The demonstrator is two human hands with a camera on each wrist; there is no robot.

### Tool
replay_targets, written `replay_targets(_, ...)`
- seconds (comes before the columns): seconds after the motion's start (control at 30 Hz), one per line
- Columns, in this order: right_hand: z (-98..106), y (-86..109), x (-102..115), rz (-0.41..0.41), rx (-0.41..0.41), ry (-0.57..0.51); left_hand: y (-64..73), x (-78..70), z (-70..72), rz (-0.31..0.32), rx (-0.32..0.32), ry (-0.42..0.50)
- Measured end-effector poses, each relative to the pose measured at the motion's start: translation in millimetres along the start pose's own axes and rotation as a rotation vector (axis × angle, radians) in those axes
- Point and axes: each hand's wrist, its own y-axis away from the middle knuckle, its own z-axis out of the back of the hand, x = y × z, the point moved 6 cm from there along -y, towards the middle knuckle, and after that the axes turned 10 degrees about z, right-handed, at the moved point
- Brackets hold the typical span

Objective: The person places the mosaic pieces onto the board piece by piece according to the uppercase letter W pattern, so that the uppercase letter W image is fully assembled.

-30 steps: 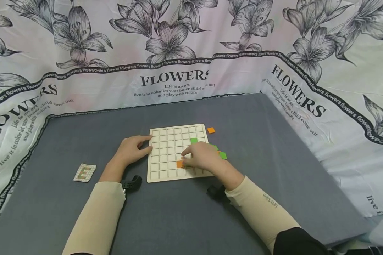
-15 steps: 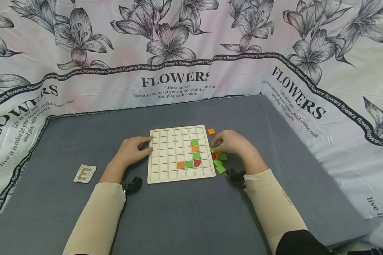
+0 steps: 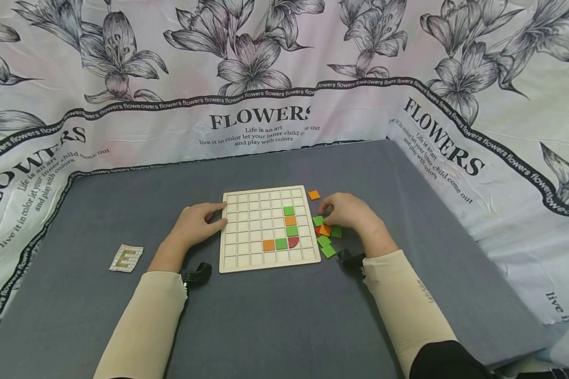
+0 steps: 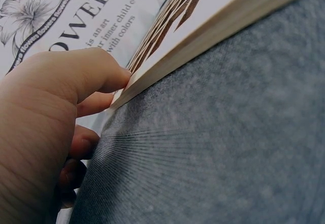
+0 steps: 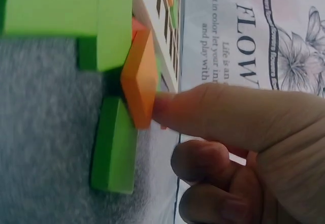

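A pale wooden grid board (image 3: 242, 229) lies mid-table with green, orange and red tiles in its squares. My left hand (image 3: 192, 226) touches the board's left edge with thumb and index finger spread apart; in the left wrist view, the thumb (image 4: 114, 74) meets the rim. To the board's right, my right hand (image 3: 348, 213) is over a small heap of loose tiles. Its thumb tip (image 5: 165, 107) is against a tilted orange tile (image 5: 139, 79), which leans among green tiles (image 5: 114, 145). The right index fingertip is hidden in the right wrist view.
A small card (image 3: 126, 258) with an E-shaped grid pattern lies at the left. A lone orange tile (image 3: 314, 195) sits by the board's top right corner. Flower-printed cloth (image 3: 261, 121) borders the grey table (image 3: 265, 326) at the back and sides.
My right hand has left the board for the heap on the right, uncovering the placed tiles. An orange tile in the heap now shows more fully. My left hand stays at the board's edge.
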Motion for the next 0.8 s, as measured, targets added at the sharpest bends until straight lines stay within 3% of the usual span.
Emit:
replay_targets(0.23, -2, 0.3, -4, 0.010, 0.060, -0.049, 0.7, -0.9, -0.2, 0.006, 0.004, 0.003)
replay_targets(0.47, 10, 2.3, -4, 0.027, -0.050, 0.003, 1.7, -0.4, -0.7, 0.005, 0.008, -0.002)
replay_targets(0.63, 23, 6.3, 17, 0.089, -0.153, 0.003, 1.1, -0.4, -0.4, 0.001, 0.002, 0.006)
replay_targets(0.8, 19, 9.0, 54, 0.159, -0.192, -0.016, 0.0, 0.6, -0.5, 0.003, 0.004, 0.008)
